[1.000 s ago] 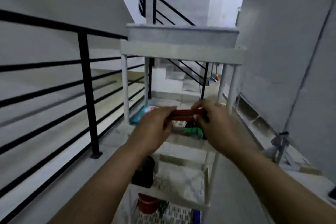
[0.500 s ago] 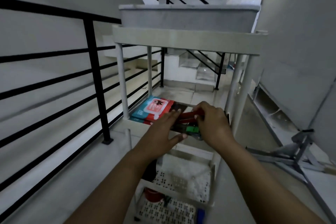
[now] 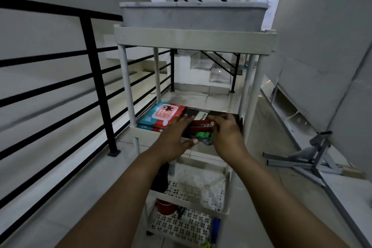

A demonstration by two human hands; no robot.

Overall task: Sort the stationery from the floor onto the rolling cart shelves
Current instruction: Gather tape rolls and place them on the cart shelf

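Settling a red item [image 3: 201,125] onto the cart [image 3: 193,36] shelf at frame centre: right hand [image 3: 227,135] pinches its end, left hand [image 3: 175,137] lies flat with fingers straight. Next, probably, both hands let go and draw out.

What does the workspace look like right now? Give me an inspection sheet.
Surface: white rolling cart, grey bin on top; perforated lower shelves.
Job's things: red item and green item on a dark book, second shelf; blue-and-red packs beside it.
Clutter: red pot and blue object on the bottom shelf.
Grippers: left hand flat on the stack, fingers straight; right hand curled on the red item.
Cables: nothing seen.
Surroundings: black railing on the left, stairs behind, metal frame on the floor to the right.
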